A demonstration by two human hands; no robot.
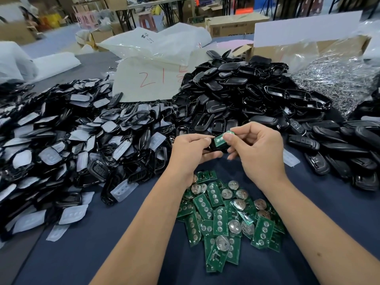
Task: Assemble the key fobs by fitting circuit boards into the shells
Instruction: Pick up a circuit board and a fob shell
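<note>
Hands meet in the middle, just above the dark blue table (127, 233). The left hand (190, 150) curls its fingers and thumb around a small black shell (219, 148). The right hand (254, 147) pinches a green circuit board (220, 138) between thumb and finger, and the board sits tilted on the open top of the shell. Below the wrists lies a pile of green boards (228, 217), some with round silver batteries on them. A big heap of black frames with clear button pads (67, 145) sits at the left. A tall heap of black shells (242, 93) sits behind the hands. More black fob parts (339, 147) lie at the right.
</note>
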